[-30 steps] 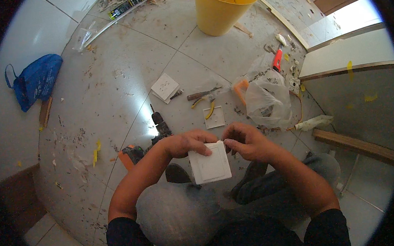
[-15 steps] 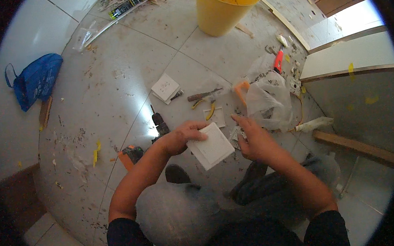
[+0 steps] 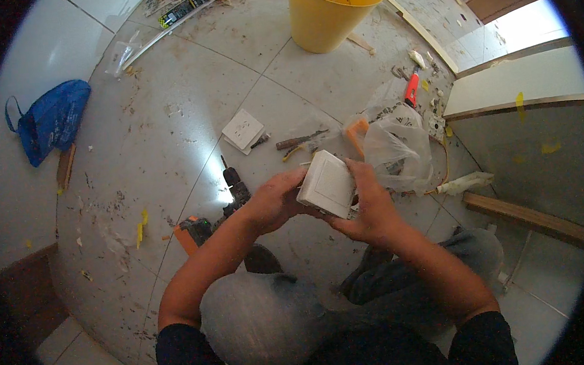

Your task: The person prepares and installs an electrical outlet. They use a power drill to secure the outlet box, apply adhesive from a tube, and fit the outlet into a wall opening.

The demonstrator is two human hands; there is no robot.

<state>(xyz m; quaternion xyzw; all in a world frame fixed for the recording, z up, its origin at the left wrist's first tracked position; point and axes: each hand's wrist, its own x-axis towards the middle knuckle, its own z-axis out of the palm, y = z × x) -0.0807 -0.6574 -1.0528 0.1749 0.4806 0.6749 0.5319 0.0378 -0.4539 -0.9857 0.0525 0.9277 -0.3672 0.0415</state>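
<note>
Cradling the white fitting (image 3: 330, 180) between them, the left hand (image 3: 276, 200) and the right hand (image 3: 374, 211) are holding it above the tiled floor (image 3: 212, 77). With twelve o'clock pointing straight away from the person, the fitting is sitting at nearly three o'clock from the left hand and at ten from the right. Both hands are touching it, so neither is lying nearer. Its face is looking almost square, so no long axis is standing out; its left edge is running from seven o'clock to one, and the fitting is tilting, showing a thick side toward the left hand. The left hand is curling against that side, its fingertips mostly hiding; the right hand is spreading wider, one digit lying along the right edge and another reaching under the near corner.

Out from the fitting, a black drill (image 3: 236, 184) is lying at nine o'clock, white plates (image 3: 243, 130) at ten, a slim brown tool (image 3: 293, 143) at eleven and a clear plastic bag (image 3: 400, 149) at two. A yellow bucket (image 3: 329, 23) is standing at twelve.
</note>
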